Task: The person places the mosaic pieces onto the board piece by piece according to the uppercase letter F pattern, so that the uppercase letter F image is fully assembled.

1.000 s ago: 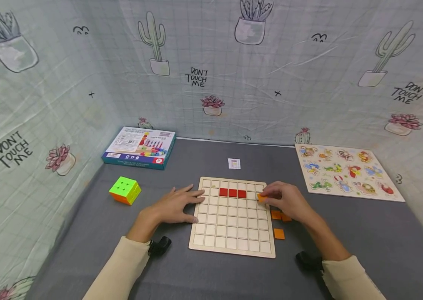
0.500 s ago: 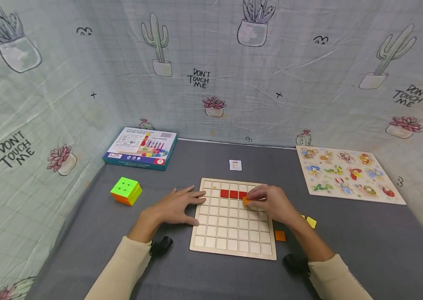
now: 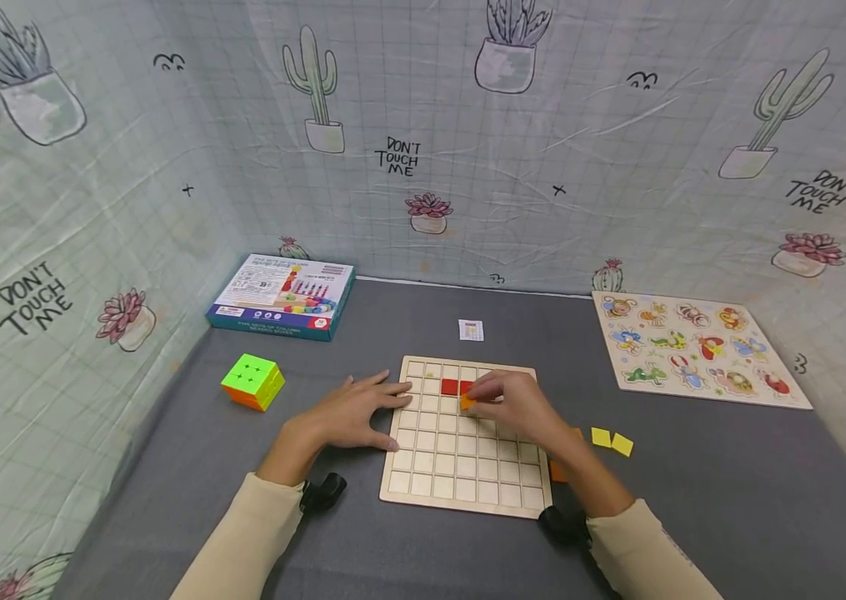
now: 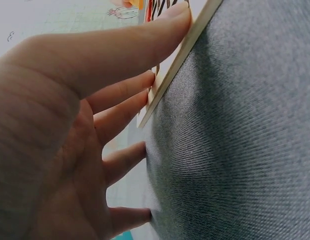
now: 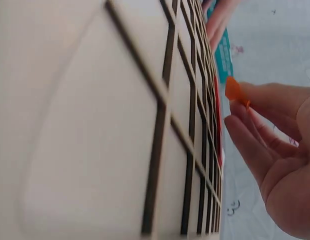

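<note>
A wooden grid board [image 3: 423,483] lies flat on the dark cloth, with red square tiles [image 3: 449,387] in its second row from the back. My right hand [image 3: 516,407] pinches an orange square tile [image 3: 466,402] between thumb and fingertips, above the board close to the red tiles, partly covering them. The right wrist view shows the orange tile [image 5: 235,91] raised off the grid. Spread along the board's left edge, my left hand [image 3: 343,412] rests with thumb and fingertips on the rim; in the left wrist view its thumb [image 4: 145,47] touches the board's edge.
Yellow tiles [image 3: 612,442] and partly hidden orange tiles [image 3: 558,472] lie right of the board. A small printed card [image 3: 471,330] sits behind it. A cube puzzle [image 3: 252,382] and flat box [image 3: 282,297] stand left; an insect puzzle board [image 3: 700,350] lies at right.
My right hand has carried the orange tile leftward from the board's right edge to beside the red tiles. Yellow tiles have come into sight behind the forearm. My left hand stays in place.
</note>
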The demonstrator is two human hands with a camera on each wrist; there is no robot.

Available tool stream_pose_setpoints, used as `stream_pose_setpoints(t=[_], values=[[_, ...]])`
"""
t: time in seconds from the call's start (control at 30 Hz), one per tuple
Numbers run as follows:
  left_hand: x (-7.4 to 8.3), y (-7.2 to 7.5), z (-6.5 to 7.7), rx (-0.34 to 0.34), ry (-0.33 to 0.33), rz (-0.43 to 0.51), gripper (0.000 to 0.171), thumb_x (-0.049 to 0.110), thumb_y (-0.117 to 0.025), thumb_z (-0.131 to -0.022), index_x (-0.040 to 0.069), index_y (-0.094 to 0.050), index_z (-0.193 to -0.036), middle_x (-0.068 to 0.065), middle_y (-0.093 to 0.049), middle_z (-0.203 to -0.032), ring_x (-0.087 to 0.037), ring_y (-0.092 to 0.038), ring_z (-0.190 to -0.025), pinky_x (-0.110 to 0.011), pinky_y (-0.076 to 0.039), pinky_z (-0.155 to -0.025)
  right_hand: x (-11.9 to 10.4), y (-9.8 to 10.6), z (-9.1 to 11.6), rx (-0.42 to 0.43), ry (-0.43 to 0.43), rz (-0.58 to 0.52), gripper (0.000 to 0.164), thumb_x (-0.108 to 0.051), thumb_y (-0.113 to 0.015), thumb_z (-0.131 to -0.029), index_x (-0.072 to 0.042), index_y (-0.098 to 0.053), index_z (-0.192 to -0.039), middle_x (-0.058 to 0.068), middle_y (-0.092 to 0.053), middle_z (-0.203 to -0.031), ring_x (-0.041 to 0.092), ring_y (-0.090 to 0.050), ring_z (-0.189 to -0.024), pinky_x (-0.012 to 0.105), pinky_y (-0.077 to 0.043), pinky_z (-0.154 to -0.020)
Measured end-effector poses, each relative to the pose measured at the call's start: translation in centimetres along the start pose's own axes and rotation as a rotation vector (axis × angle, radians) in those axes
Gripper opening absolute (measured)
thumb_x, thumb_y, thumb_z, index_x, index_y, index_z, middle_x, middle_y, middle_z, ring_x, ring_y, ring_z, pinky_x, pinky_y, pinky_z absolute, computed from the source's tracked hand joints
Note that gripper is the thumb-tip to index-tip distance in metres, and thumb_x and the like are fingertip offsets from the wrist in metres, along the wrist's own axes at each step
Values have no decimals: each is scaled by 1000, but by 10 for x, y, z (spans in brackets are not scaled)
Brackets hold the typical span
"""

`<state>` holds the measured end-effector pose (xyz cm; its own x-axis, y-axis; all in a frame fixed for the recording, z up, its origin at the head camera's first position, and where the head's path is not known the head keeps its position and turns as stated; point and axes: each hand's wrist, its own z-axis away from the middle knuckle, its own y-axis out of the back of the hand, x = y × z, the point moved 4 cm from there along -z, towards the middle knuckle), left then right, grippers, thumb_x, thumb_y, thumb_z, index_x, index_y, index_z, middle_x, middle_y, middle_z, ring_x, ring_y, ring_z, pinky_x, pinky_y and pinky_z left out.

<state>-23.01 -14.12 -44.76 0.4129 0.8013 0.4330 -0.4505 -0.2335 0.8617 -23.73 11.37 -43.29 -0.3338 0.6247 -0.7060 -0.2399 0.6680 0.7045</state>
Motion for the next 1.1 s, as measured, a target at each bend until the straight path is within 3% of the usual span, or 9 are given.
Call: stream_pose_setpoints(t=[0.4, 0.77, 1.1], values=[[-2, 2, -1, -2, 10, 5, 80, 51, -80, -83, 25, -49, -152, 8, -38, -166, -33, -20, -161, -77, -14, -121, -14, -15, -15, 6, 3, 65, 9, -11, -84, -83, -11, -83, -92, 3, -79, -97, 14, -71, -87, 23, -57, -76], [-1, 3, -2, -2, 8, 5, 80, 51, -81, -83, 25, -50, -152, 8, -38, -166, -33, -21, -160, -78, -15, -120, -19, -19, -23, -31, -34, 73, 11, -13, -85, -82, -11, -83, -92, 2, -79, -99, 14, -70, -89, 27, -57, -78], [-1, 3, -2, -5, 15, 13, 80, 50, -81, -83, 25, -50, -152, 8, -39, -166, -33, -21, -161, -77, -15, -120, -17, -23, -23, -29, -7, 115, 14, -11, -87, -79, -11, -82, -92, 2, -80, -97, 14, -70, -87, 29, -57, -78]])
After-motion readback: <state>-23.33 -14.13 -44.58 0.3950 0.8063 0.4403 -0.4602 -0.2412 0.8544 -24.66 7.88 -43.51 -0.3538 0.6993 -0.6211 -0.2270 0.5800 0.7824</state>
